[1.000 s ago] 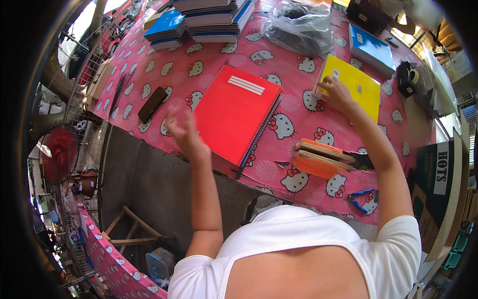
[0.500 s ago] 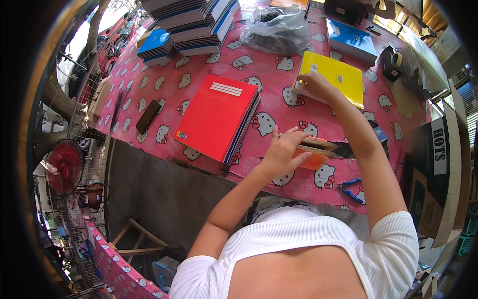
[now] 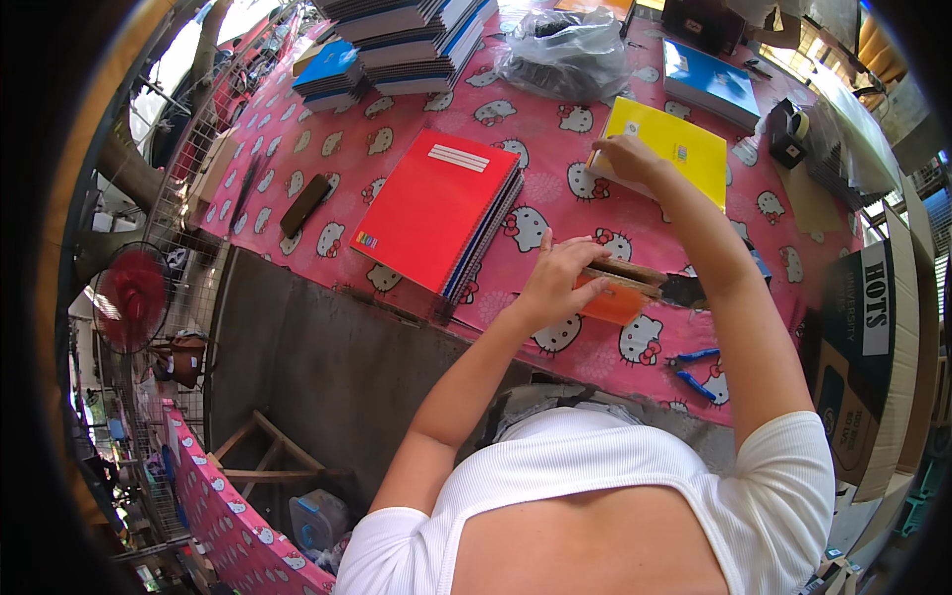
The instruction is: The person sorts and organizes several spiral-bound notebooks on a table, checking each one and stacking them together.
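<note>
A yellow notebook [image 3: 669, 149] lies at the right middle of the table. At its left edge, my right hand [image 3: 630, 159] has its fingers bent in and pressed on the cover's corner. Nearer to me, my left hand [image 3: 558, 286] grips the left end of an orange block with wooden edges [image 3: 617, 300], thumb in front and fingers over the top. My right forearm passes over the block's right side, where a dark piece shows partly. Left of that hand lies a stack of spiral notebooks, a red notebook [image 3: 436, 203] on top.
Blue-handled pliers [image 3: 697, 375] lie near the front edge. Tall notebook stacks [image 3: 421, 50] and a clear plastic bag [image 3: 563, 59] stand at the back. Blue notebooks [image 3: 709, 79] and a tape dispenser [image 3: 788, 134] sit at right. A dark phone-like slab [image 3: 305, 205] lies left.
The whole view has shifted slightly. My right hand's fingers have curled in more at the yellow notebook's edge. My left hand stays on the orange block.
</note>
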`<action>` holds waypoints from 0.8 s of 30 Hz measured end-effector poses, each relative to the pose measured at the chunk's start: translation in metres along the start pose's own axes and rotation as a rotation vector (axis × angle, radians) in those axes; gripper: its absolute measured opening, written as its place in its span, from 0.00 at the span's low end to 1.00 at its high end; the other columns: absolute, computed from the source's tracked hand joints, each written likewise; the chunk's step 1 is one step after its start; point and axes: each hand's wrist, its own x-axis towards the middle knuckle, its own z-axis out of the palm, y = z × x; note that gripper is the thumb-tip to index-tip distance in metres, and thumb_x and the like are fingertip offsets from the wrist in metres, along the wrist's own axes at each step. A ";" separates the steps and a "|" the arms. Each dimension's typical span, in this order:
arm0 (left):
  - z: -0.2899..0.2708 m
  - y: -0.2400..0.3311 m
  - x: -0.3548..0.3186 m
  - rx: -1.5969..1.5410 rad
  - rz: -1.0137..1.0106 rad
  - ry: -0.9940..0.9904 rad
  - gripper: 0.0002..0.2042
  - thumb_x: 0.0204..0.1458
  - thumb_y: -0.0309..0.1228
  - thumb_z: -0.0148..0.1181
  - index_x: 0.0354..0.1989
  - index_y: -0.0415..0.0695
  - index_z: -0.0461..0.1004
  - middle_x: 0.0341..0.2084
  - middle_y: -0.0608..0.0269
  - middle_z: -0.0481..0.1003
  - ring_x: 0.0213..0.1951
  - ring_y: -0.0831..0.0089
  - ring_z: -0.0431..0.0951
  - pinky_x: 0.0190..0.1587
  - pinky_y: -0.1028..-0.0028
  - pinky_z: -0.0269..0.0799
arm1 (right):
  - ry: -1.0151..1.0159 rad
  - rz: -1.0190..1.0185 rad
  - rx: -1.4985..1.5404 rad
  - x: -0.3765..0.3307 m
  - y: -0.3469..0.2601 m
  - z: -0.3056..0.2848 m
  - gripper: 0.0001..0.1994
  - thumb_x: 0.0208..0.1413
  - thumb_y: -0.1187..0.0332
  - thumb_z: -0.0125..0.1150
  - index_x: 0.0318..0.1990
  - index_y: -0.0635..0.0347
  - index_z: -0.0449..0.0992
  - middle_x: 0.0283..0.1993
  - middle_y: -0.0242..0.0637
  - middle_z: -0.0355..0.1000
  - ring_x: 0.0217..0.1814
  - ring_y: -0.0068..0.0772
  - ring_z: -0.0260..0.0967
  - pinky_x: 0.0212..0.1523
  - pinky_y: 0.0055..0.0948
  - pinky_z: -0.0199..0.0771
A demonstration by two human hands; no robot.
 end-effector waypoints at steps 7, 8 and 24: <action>-0.003 -0.004 -0.007 0.005 0.004 0.001 0.20 0.51 0.35 0.61 0.53 0.45 0.71 0.52 0.59 0.73 0.62 0.60 0.64 0.67 0.48 0.31 | -0.100 -0.002 -0.132 0.003 -0.021 0.000 0.09 0.49 0.72 0.56 0.39 0.58 0.78 0.40 0.46 0.73 0.47 0.52 0.72 0.48 0.41 0.72; -0.003 -0.004 -0.007 -0.019 -0.014 0.002 0.20 0.51 0.35 0.61 0.53 0.45 0.71 0.51 0.59 0.73 0.62 0.62 0.64 0.67 0.49 0.31 | -0.101 -0.001 -0.133 0.004 -0.021 0.002 0.09 0.49 0.72 0.56 0.39 0.58 0.78 0.40 0.46 0.73 0.47 0.52 0.72 0.48 0.41 0.72; -0.042 0.035 0.076 -0.125 -0.054 0.311 0.20 0.48 0.29 0.67 0.49 0.37 0.72 0.35 0.52 0.79 0.42 0.69 0.79 0.42 0.71 0.74 | 0.509 -0.229 0.157 -0.123 -0.140 -0.143 0.27 0.45 0.78 0.62 0.54 0.54 0.62 0.44 0.46 0.73 0.45 0.48 0.72 0.44 0.39 0.73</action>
